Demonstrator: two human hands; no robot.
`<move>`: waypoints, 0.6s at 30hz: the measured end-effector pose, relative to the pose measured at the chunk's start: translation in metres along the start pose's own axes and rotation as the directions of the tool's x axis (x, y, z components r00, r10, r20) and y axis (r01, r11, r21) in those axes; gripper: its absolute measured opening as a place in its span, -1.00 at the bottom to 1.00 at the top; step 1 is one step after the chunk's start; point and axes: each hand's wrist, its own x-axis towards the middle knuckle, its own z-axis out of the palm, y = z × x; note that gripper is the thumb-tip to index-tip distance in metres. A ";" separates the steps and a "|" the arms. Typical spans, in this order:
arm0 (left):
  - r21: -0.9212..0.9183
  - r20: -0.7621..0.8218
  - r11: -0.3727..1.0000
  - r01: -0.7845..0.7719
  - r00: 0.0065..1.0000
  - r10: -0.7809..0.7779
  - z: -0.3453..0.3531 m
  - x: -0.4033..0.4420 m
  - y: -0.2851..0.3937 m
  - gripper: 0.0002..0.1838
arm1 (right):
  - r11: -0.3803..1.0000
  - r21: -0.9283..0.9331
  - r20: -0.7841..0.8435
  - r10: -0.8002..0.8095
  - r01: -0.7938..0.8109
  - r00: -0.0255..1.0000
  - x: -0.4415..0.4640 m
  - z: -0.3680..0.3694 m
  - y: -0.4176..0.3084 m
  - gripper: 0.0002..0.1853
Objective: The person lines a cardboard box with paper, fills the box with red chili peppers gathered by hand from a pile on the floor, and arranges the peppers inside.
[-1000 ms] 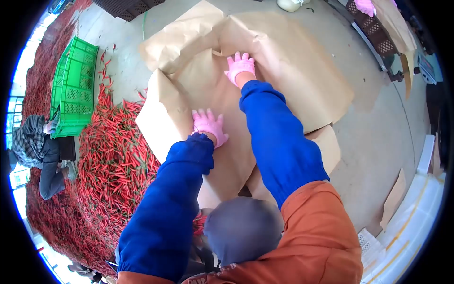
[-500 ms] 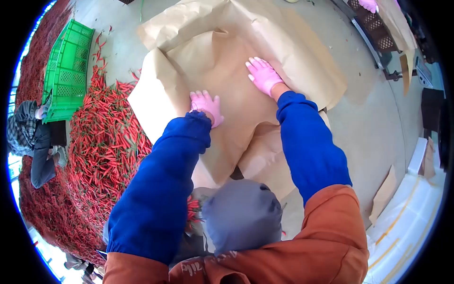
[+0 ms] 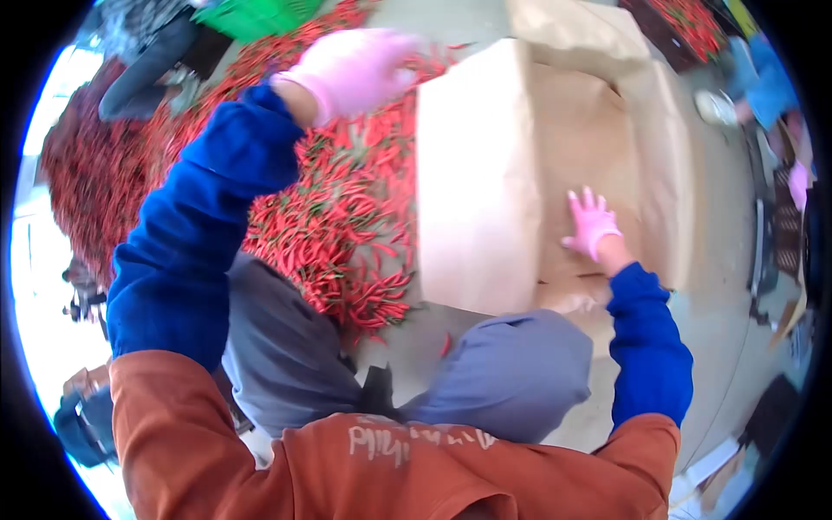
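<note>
Fingers of the right hand [image 3: 594, 229] are spread over the trough's floor, palm down and seemingly resting on it; those of the left hand [image 3: 355, 74] are too blurred to say whether spread or together, and nothing shows in its grasp. Largest by far is the heap of red chillies [image 3: 338, 204], which fills the left side and runs beneath the left hand. Next comes the brown paper [image 3: 475, 186], on the floor just right of the heap, its sides folded outward over raised edges into an open trough; whatever props it up is hidden. Pressing paper like this goes best, I'd judge, with a flat palm and open fingers, since poking fingertips could tear it; working from the middle toward the corners should ease creases out, and a light touch at the folds should keep the sides standing. Smaller, a green crate [image 3: 260, 17] stands at the far edge of the heap, well apart from the paper. Smallest is a lone chilli [image 3: 446, 345] near the grey trousers [image 3: 511, 373], best kept from under the paper, where it could make a lump.
</note>
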 end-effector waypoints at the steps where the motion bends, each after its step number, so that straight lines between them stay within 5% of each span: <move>1: 0.068 -0.037 0.995 0.074 0.997 -0.072 0.008 -0.030 -0.052 -0.50 | 1.000 -0.013 0.054 0.009 -0.008 0.999 0.006 -0.010 0.005 -0.04; 3: 0.051 0.149 0.906 0.421 0.894 -0.423 -0.009 -0.095 -0.098 -0.46 | 0.997 0.063 0.009 0.038 -0.039 0.999 0.005 -0.058 0.009 -0.19; 5: -0.056 -0.052 0.919 0.390 0.918 -0.392 0.041 -0.190 -0.184 -0.41 | 0.964 0.219 -0.547 -0.009 0.153 0.837 0.002 -0.097 -0.003 -0.31; 6: -0.136 0.067 0.813 0.566 0.824 -0.562 0.046 -0.228 -0.181 -0.42 | 0.895 0.369 -0.549 -0.006 0.249 0.836 -0.004 -0.122 -0.019 -0.33; 7: -0.203 -0.018 0.747 0.633 0.760 -0.649 0.073 -0.282 -0.191 -0.47 | 0.790 0.504 -0.551 -0.016 0.348 0.834 -0.010 -0.150 -0.049 -0.36; 8: -0.419 0.143 0.493 0.762 0.592 -0.793 0.088 -0.323 -0.186 -0.52 | 0.762 0.496 -0.585 -0.060 0.416 0.808 -0.008 -0.174 -0.080 -0.37; 10: -0.202 0.107 0.422 0.884 0.449 -0.887 0.159 -0.435 -0.190 -0.42 | 0.711 0.500 -0.446 -0.278 0.494 0.851 0.019 -0.199 -0.138 -0.35; 11: -0.289 0.026 0.307 0.907 0.328 -0.944 0.218 -0.507 -0.178 -0.26 | 0.713 0.520 -0.313 -0.355 0.471 0.881 0.016 -0.198 -0.175 -0.28; 12: -0.318 0.443 -0.061 0.946 0.092 -0.892 0.259 -0.576 -0.174 -0.11 | 0.716 0.549 -0.150 -0.423 0.431 0.894 0.018 -0.198 -0.221 -0.21; 14: -0.300 0.458 -0.430 0.852 -0.267 -0.848 0.310 -0.638 -0.097 0.02 | 0.753 0.556 0.170 -0.517 0.351 0.839 0.017 -0.183 -0.303 -0.06; 16: -0.230 0.562 -0.782 0.579 -0.577 -0.592 0.381 -0.716 -0.034 0.14 | 0.883 0.422 0.468 -0.406 0.206 0.785 0.028 -0.140 -0.359 0.10; 17: -0.176 0.749 -0.919 0.353 -0.557 -0.358 0.376 -0.725 -0.001 0.15 | 0.926 0.339 0.537 -0.337 0.169 0.773 0.029 -0.119 -0.380 0.14; 18: -0.163 0.808 -0.952 0.259 -0.518 -0.280 0.378 -0.707 0.022 0.15 | 0.957 0.257 0.592 -0.263 0.131 0.762 0.030 -0.100 -0.396 0.18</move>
